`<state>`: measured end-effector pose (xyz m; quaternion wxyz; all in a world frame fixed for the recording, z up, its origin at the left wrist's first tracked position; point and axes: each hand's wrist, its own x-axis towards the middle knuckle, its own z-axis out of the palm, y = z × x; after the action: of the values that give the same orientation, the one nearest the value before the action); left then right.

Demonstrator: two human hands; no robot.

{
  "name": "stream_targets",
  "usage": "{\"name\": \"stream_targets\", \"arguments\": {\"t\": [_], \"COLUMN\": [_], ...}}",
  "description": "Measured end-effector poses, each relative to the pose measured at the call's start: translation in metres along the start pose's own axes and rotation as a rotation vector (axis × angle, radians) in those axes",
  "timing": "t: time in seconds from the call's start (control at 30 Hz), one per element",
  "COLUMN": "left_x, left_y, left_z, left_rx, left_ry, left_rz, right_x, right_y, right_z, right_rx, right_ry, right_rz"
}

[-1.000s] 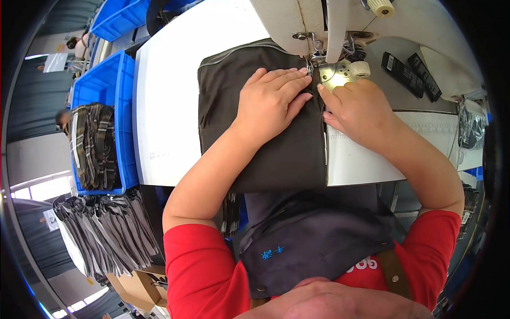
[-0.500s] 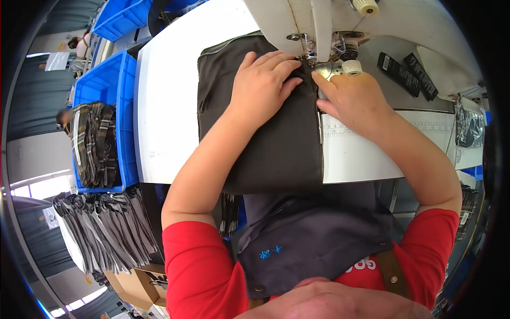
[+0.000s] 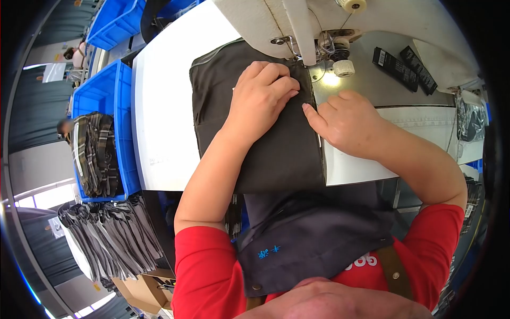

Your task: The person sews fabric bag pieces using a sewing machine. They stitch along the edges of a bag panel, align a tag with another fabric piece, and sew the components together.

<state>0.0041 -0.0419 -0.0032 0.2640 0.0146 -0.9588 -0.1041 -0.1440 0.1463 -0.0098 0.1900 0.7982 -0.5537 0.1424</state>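
Observation:
A dark brown fabric piece [image 3: 276, 154], with a zipper [image 3: 215, 54] along its far left edge, lies on the white sewing table under the sewing machine head [image 3: 255, 24]. On top of the cloth, my left hand [image 3: 264, 98] has bent fingers closed on it, just short of the presser foot [image 3: 307, 59]. My right hand [image 3: 348, 125] is at the fabric's right edge. Its other fingers are curled, while one digit reaches onto the edge; the underside of that grip is hidden.
Two black labelled packs [image 3: 396, 69] lie on the machine bed at right. A blue bin [image 3: 123, 127] at left holds folded plaid cloth [image 3: 95, 154]. Grey garments [image 3: 109, 234] hang in a stack below it. Another blue bin [image 3: 117, 24] stands farther back. A person [image 3: 78, 56] is in the background.
Both hands have shifted relative to the machine: my right hand came back toward me from beside the presser foot. My left fingers went from stretched to bent. The view shifted slightly.

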Motion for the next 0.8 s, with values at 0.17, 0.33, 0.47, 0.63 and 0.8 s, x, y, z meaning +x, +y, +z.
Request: {"name": "stream_targets", "arguments": {"t": [0.17,0.33,0.47,0.63,0.8], "left_x": [0.002,-0.003,-0.003,-0.002,-0.006], "left_y": [0.002,0.006,0.005,0.007,0.010], "left_z": [-0.010,-0.012,-0.008,-0.010,-0.009], "left_rx": [-0.027,-0.064,-0.085,-0.077,-0.015], "left_ry": [0.010,-0.058,-0.059,-0.068,-0.064], "left_rz": [0.080,0.031,0.019,0.005,0.042], "right_x": [0.001,0.000,0.003,0.007,0.007], "right_y": [0.003,0.002,0.007,0.006,0.005], "right_z": [-0.006,0.000,0.003,0.011,0.006], "right_rx": [-0.002,-0.004,0.009,-0.046,-0.013], "right_ry": [0.057,0.116,0.081,0.120,0.124], "right_rz": [-0.024,-0.032,0.061,0.062,0.030]}}
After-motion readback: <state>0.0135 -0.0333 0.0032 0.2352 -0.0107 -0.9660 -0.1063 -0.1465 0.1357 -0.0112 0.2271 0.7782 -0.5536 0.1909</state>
